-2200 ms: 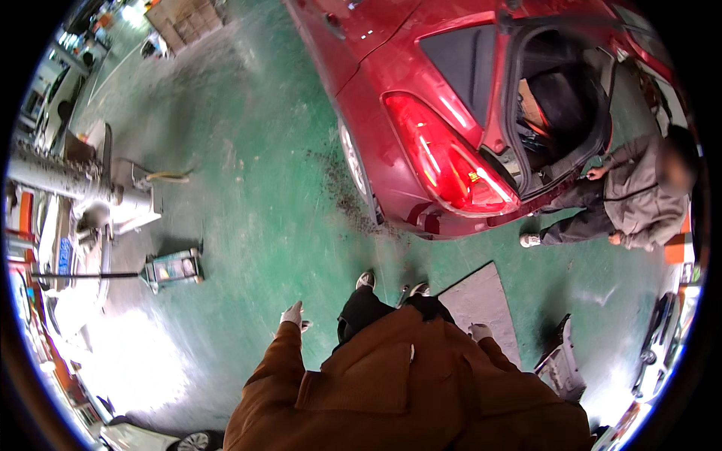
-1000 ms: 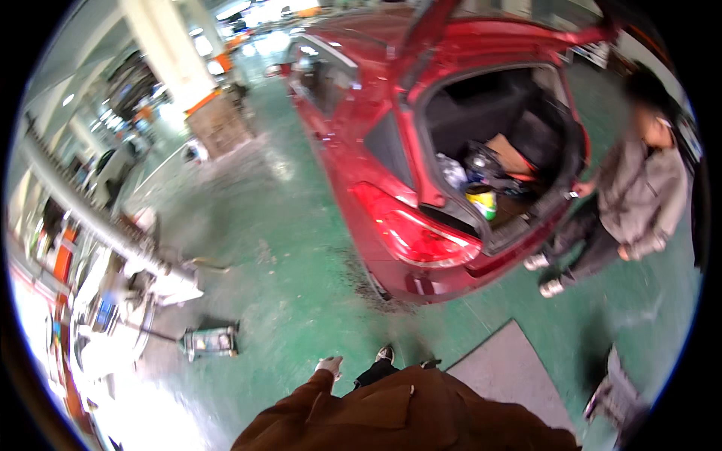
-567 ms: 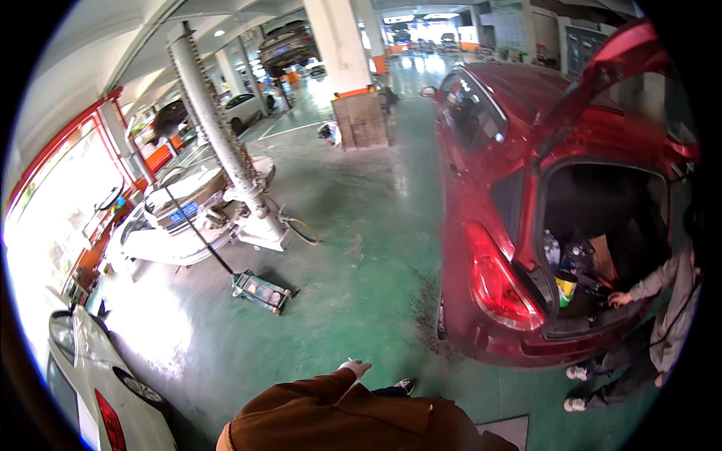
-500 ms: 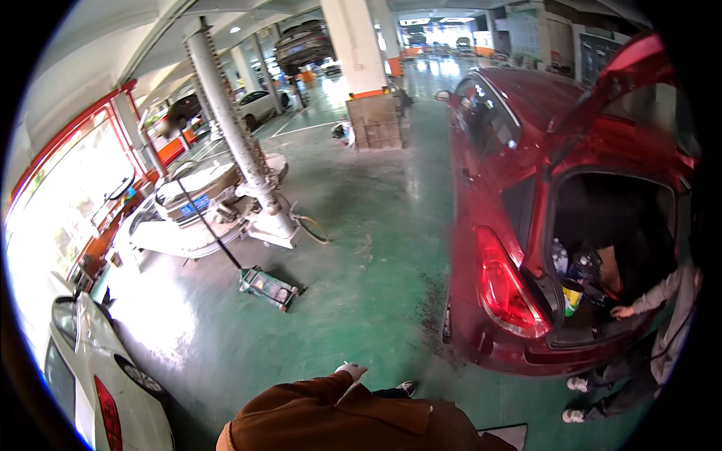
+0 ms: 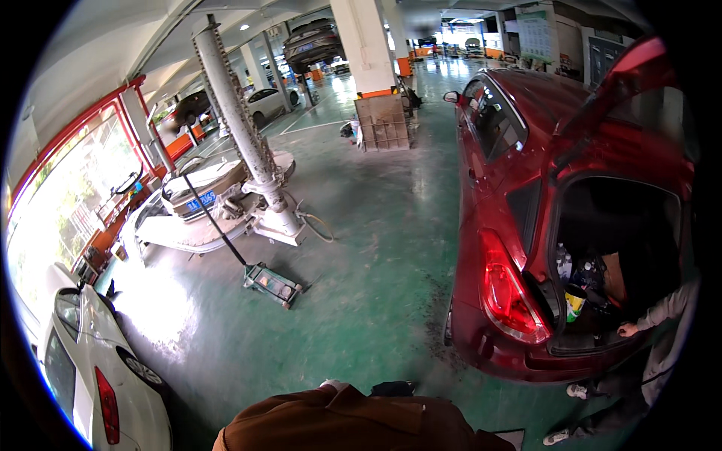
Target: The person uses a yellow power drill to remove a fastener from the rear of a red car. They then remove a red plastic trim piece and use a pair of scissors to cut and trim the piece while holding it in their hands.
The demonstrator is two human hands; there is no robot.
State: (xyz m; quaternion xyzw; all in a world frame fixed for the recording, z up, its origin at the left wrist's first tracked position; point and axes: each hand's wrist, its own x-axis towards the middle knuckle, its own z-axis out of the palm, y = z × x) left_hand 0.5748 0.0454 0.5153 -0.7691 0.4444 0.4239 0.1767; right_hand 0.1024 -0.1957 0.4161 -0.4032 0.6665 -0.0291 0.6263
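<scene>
Left hand [image 5: 333, 384] barely showed past the sleeve [image 5: 289, 413], spread or pinching I couldn't tell; keeping clear of the jack [image 5: 272, 284] seemed wise.

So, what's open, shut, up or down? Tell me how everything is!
Red car, parked.
Tailgate, swung up open.
Trunk, open with things inside.
Floor jack, on the floor.
Jack handle, slanting up.
Dark car at the top, raised.
White car at lower left, parked.
Left hand, mostly hidden; grip unclear.
</scene>
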